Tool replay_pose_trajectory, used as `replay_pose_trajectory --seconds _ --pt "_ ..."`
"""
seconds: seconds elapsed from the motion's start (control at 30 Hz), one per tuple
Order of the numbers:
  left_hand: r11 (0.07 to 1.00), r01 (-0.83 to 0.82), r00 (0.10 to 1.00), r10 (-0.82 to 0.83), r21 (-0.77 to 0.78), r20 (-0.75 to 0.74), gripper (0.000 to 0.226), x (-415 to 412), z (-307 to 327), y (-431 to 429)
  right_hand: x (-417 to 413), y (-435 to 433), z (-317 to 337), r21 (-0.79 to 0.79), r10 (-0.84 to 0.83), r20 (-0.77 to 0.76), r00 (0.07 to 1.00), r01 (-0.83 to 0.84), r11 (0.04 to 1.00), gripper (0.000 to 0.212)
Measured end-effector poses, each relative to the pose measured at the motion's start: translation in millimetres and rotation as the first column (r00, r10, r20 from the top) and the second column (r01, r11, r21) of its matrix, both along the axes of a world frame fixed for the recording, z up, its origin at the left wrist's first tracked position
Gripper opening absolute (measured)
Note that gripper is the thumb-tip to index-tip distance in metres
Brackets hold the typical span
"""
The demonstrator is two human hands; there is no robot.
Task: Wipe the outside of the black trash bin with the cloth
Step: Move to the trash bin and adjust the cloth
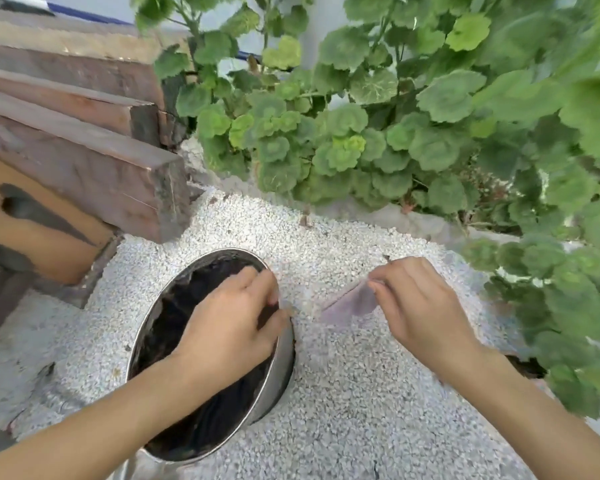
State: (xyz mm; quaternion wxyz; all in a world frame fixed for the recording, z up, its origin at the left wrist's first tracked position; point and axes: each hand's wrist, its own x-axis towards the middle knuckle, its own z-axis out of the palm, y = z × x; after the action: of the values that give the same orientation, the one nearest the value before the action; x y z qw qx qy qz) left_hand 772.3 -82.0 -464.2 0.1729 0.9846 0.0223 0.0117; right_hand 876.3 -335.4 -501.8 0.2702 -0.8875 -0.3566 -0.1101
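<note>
The thin, limp cloth [349, 301] hangs stretched, pinched by both the left hand [236, 317] and right hand [420, 306]; bunch it before wiping the trash bin [281, 368].

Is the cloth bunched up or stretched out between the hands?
Stretched out: the cloth spans between the left hand and right hand, pinched at each end.

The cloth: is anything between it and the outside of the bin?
Nothing visible. The cloth, blurred, is stretched between the left hand at the bin's rim and the right hand over the gravel. Only open gravel lies beside the bin's outer wall there.
</note>
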Motion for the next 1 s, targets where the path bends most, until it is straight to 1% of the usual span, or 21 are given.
replay_pose_trajectory --seconds 0.07,0.13,0.17,0.2,0.23,0.3,0.33,0.37,0.4,0.43,0.47,0.53,0.6,0.67,0.77,0.87,0.93,1.0 --pt "0.972 -0.201 0.967 0.177 -0.124 -0.182 0.032 -6.3 -10.2 5.7 2.6 5.2 -20.9 0.04 0.029 0.058 0.998 -0.031 0.999 0.007" --pt "0.912 -0.345 0.904 0.259 -0.221 -0.341 0.038 -9.3 -20.0 7.1 4.8 12.7 -34.9 0.074 0.054 0.118 0.992 -0.063 0.995 0.01" --pt "0.892 -0.375 0.888 0.268 -0.253 -0.373 0.038 -11.8 -22.0 3.8 4.0 16.8 -38.4 0.09 0.067 0.147 0.987 -0.081 0.993 0.01" --pt "0.891 -0.369 0.894 0.264 -0.263 -0.361 0.036 -14.8 -22.5 -1.6 1.5 20.2 -39.5 0.104 0.078 0.165 0.983 -0.096 0.99 0.011" --pt "0.911 -0.338 0.918 0.265 -0.235 -0.296 0.032 -16.5 -20.0 -7.1 -1.6 22.3 -37.2 0.114 0.093 0.172 0.981 -0.113 0.987 0.011" --pt "0.956 -0.246 0.969 0.236 -0.163 -0.079 0.02 -15.1 -8.4 -15.6 -9.3 23.2 -29.3 0.121 0.122 0.179 0.976 -0.145 0.982 0.01" --pt "0.96 -0.191 0.981 0.196 -0.207 0.003 0.013 -10.4 0.7 -19.8 -13.0 20.4 -24.1 0.12 0.138 0.186 0.973 -0.161 0.98 0.009" --pt "0.944 -0.124 0.988 0.146 -0.306 0.047 0.004 -3.0 9.5 -24.2 -16.3 16.6 -19.3 0.118 0.153 0.195 0.969 -0.178 0.977 0.01" --pt "0.911 -0.059 0.994 0.091 -0.407 0.059 0.008 5.7 17.4 -30.4 -19.3 12.7 -15.1 0.115 0.17 0.204 0.964 -0.196 0.974 0.011" --pt "0.872 -0.002 0.998 0.033 -0.489 0.054 0.016 14.4 22.3 -37.6 -22.0 9.0 -11.0 0.109 0.19 0.214 0.958 -0.216 0.97 0.013" --pt "0.842 0.039 0.999 -0.021 -0.538 0.039 0.022 21.8 25.5 -45.0 -24.0 6.3 -7.8 0.1 0.213 0.227 0.95 -0.24 0.966 0.013" --pt "0.809 0.108 0.993 -0.109 -0.578 0.033 0.024 33.1 28.5 -59.7 -26.9 1.0 -2.3 0.08 0.249 0.259 0.933 -0.278 0.957 0.014" --pt "0.802 0.153 0.987 -0.156 -0.578 0.045 0.018 38.4 27.4 -67.1 -28.1 -2.0 2.0 0.061 0.263 0.28 0.923 -0.291 0.955 0.017" --pt "0.805 0.168 0.985 -0.154 -0.568 0.074 0.011 40.9 26.2 -67.3 -28.1 -3.7 5.0 0.062 0.257 0.279 0.925 -0.285 0.957 0.016" --pt "0.816 0.135 0.991 -0.103 -0.561 0.088 0.008 45.5 22.6 -64.0 -30.3 -5.2 7.7 0.069 0.252 0.261 0.932 -0.279 0.958 0.014" --pt "0.78 0.056 0.998 -0.025 -0.623 0.059 0.01 55.3 20.5 -58.5 -29.5 -4.7 9.9 0.04 0.254 0.269 0.929 -0.275 0.961 0.01" --pt "0.766 0.037 0.997 0.015 -0.642 0.075 0.011 63.1 21.5 -53.1 -26.9 -4.7 11.0 0.031 0.241 0.269 0.932 -0.259 0.966 0.01" --pt "0.802 0.062 0.994 0.007 -0.594 0.114 0.011 69.7 22.4 -48.4 -23.7 -5.6 11.8 0.036 0.22 0.255 0.941 -0.237 0.971 0.01"
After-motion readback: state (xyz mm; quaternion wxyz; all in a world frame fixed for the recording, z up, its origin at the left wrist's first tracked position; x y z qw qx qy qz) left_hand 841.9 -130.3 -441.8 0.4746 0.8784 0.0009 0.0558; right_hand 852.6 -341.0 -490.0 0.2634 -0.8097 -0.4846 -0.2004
